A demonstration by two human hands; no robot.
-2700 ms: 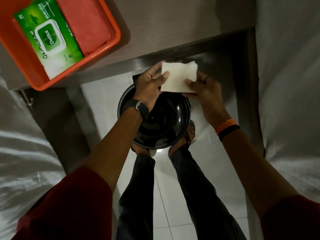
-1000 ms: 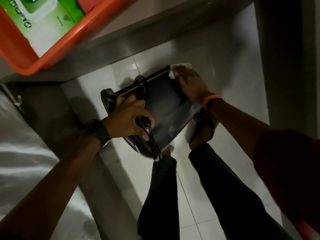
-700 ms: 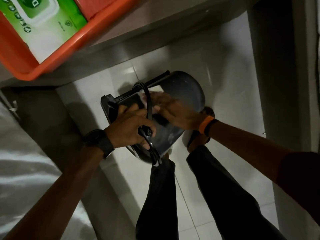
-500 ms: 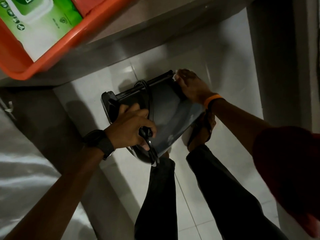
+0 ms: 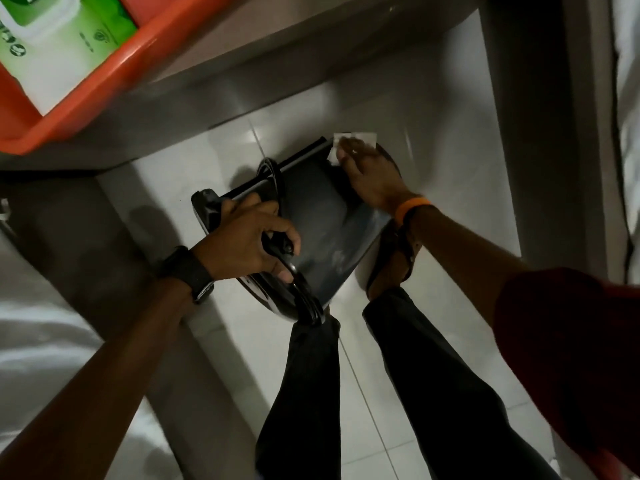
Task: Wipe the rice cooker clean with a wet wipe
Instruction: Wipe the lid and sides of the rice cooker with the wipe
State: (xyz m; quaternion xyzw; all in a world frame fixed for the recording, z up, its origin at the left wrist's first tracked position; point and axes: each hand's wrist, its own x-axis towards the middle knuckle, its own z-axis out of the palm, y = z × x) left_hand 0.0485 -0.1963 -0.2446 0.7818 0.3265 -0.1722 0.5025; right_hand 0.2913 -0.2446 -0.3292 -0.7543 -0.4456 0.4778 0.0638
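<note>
The dark rice cooker (image 5: pixel 318 223) lies tipped on its side above the tiled floor, its rounded outer wall facing up. My left hand (image 5: pixel 247 242) grips its rim and the thin black handle at the open end, holding it steady. My right hand (image 5: pixel 369 178) presses a white wet wipe (image 5: pixel 360 138) flat against the far end of the cooker's wall. Only the wipe's far edge shows past my fingers.
An orange tray (image 5: pixel 114 77) with a green wet-wipe pack (image 5: pixel 59 43) sits on a table at the top left. My legs in dark trousers (image 5: pixel 415 393) and my sandalled foot (image 5: pixel 391 268) stand just under the cooker. White bedding (image 5: pixel 34 341) lies to the left.
The wipe was first held unfolded over the upright cooker. The cooker has since been tipped on its side, and my right hand has swept the wipe back and forth along its wall to the far end.
</note>
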